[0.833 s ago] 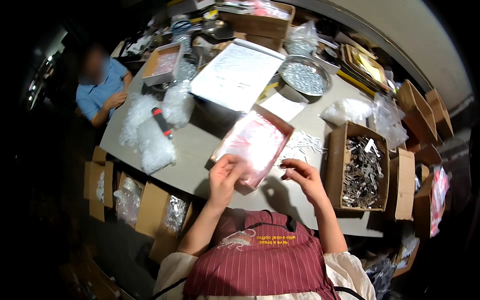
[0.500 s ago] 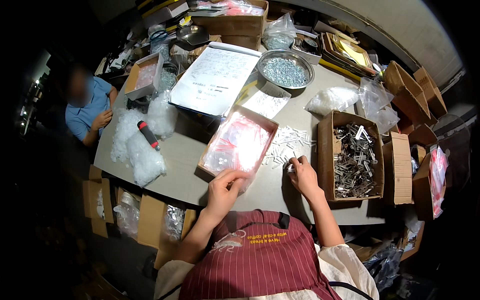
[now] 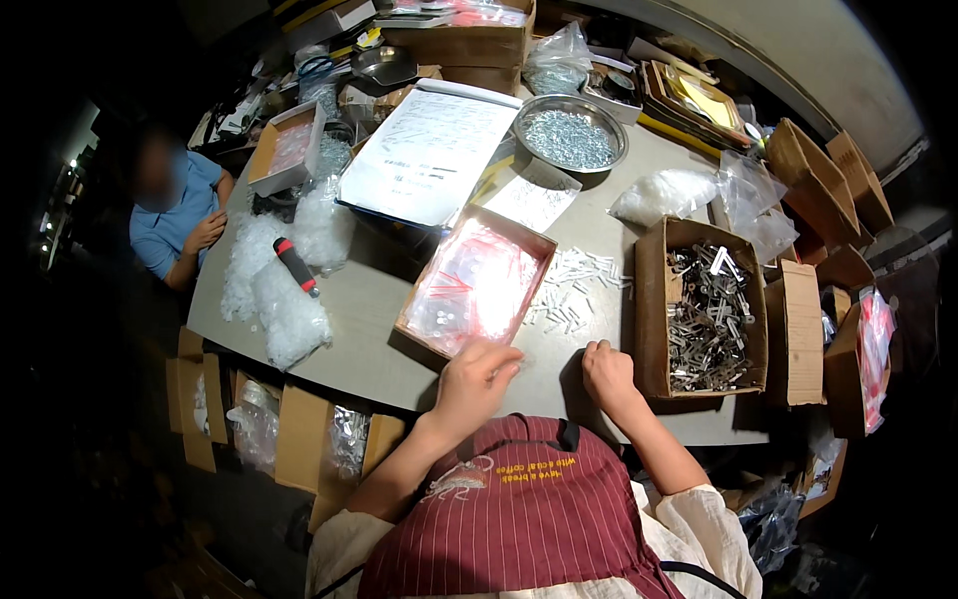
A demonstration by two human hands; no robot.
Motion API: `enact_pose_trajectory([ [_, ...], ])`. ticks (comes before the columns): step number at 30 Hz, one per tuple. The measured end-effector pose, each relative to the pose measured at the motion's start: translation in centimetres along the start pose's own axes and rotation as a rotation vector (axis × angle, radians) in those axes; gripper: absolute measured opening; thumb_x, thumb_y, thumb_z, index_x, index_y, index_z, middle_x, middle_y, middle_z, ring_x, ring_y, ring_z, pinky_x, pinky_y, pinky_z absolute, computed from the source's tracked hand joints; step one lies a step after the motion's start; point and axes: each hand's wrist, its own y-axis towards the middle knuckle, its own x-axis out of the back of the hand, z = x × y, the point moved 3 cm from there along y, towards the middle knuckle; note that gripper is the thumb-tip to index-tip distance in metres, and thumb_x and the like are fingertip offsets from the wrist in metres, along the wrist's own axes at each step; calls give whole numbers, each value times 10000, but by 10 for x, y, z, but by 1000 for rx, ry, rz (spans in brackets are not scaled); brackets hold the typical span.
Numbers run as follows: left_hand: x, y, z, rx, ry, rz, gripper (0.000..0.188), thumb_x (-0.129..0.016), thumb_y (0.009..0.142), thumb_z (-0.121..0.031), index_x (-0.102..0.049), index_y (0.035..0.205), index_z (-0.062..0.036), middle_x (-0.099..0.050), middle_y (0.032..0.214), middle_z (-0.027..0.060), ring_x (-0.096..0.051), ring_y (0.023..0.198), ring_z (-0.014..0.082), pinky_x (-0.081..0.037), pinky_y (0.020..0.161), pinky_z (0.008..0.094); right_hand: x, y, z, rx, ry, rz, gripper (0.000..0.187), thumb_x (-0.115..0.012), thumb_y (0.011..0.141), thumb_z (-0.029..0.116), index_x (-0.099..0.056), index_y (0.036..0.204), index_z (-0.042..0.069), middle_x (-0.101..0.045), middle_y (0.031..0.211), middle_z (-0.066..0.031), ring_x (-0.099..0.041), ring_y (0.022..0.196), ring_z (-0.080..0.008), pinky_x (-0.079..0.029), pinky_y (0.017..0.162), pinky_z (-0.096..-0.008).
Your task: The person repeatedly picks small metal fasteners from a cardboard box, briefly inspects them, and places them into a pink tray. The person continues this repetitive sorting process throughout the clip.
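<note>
Both hands have moved since the earlier frame: the left hand (image 3: 477, 381) has shifted rightward, and the right hand (image 3: 607, 373) has drawn back toward the body. Each has its fingers curled; I cannot tell whether either pair grips anything. One open cardboard box (image 3: 516, 229) of pink-edged clear bags (image 3: 464, 290) rests on the table (image 3: 364, 299), just beyond the left hand. Beside it lie many small white strips (image 3: 574, 290), too overlapped to count. One carton (image 3: 651, 329) of metal pieces (image 3: 711, 319) stands near the right hand. Farther back sits one round metal bowl (image 3: 569, 103); leftward lies one red-and-black tool (image 3: 295, 267).
</note>
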Motion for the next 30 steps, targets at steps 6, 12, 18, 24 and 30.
enact_pose_trajectory([
  [6,-25,-3,-5,-28,86,142,197,-822,808,-145,-675,896,-47,-636,837,97,-663,819,301,-534,692,389,89,-4,13,195,530,-190,168,-756,786,96,-652,904,39,-670,853,-103,-666,716,-299,-535,653,-392],
  [12,-46,3,-15,-317,123,170,345,-827,792,-142,-647,1066,-33,-635,970,116,-646,905,309,-530,768,400,138,-20,29,571,429,-441,286,-808,782,90,-715,1052,79,-698,977,-38,-645,864,-216,-498,820,-353],
  [18,-60,5,-23,-218,-2,257,535,-804,784,-79,-578,1266,-25,-626,1023,141,-633,930,327,-526,804,417,148,-39,7,390,591,-463,325,-718,769,-9,-752,1078,84,-728,1005,-58,-660,1032,-241,-422,1048,-451],
  [24,-87,8,-35,-233,-77,353,576,-765,756,-18,-553,1292,-1,-623,1062,145,-612,1015,350,-504,889,447,114,-62,-7,266,611,58,521,-652,713,140,-744,1224,169,-648,1387,-53,-314,1507,-378,16,1241,-629],
  [30,-109,23,-41,-455,175,247,533,-755,698,-21,-579,1201,-9,-605,1114,143,-553,1128,374,-410,981,509,130,-72,-11,325,499,-12,527,-675,728,215,-742,1250,227,-539,1504,-87,-216,1533,-432,64,1196,-711],
])
